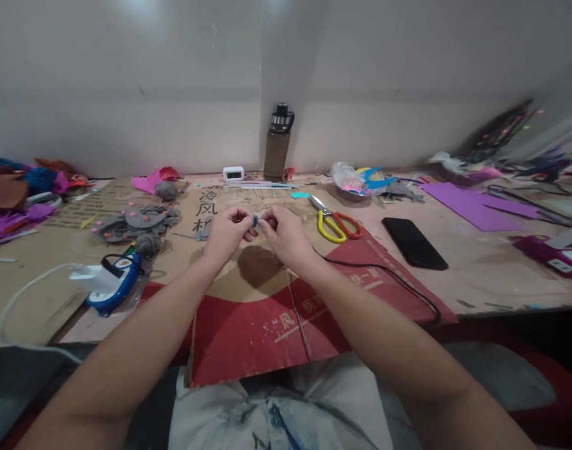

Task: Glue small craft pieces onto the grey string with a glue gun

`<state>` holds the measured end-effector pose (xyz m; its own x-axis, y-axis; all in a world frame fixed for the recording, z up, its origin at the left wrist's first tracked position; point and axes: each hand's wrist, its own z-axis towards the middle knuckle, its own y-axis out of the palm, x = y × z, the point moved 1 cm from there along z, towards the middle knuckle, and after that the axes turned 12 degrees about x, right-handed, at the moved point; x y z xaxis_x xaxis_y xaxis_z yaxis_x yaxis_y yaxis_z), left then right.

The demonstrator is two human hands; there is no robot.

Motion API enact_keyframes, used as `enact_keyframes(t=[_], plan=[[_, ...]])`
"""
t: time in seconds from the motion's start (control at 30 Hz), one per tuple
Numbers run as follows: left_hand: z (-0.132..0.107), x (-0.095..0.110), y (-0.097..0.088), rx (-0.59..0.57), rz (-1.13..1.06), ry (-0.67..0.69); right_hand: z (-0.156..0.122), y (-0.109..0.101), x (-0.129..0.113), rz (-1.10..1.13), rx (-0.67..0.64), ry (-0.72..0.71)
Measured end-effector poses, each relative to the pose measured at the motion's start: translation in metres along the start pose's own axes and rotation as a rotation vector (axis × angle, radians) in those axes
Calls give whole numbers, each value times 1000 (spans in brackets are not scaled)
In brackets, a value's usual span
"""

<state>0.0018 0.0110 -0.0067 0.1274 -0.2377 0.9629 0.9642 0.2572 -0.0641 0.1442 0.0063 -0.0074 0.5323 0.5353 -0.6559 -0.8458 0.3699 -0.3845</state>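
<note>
My left hand [227,232] and my right hand [286,232] meet above the cardboard sheet [267,312] in the middle of the table. Both are closed in a pinch on a tiny blue piece [255,220] held between their fingertips. What the piece is I cannot make out. Grey felt pieces with pink dots [135,222] lie to the left of my left hand. Scissors with yellow and orange handles [335,224] lie just right of my right hand.
A blue glue gun [112,284] with a white cable lies at the left. A black phone [414,242] and a black cable [384,275] lie at the right. A bottle [277,144], a small white clock [233,173], a bowl of scraps [349,181] and purple sheets [473,203] stand farther back.
</note>
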Motion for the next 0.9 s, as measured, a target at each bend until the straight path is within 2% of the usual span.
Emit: enact_keyframes(t=[0.23,0.4,0.63,0.9], plan=[[-1,-1,3,110,-35,32,1,2,-2,71,22,110],[-3,2,5,106,-47,46,2,4,-1,96,54,167],[-3,-1,6,113,-93,50,1,3,-5,73,47,122],[-4,1,7,101,-126,64,2,3,-9,60,68,155]])
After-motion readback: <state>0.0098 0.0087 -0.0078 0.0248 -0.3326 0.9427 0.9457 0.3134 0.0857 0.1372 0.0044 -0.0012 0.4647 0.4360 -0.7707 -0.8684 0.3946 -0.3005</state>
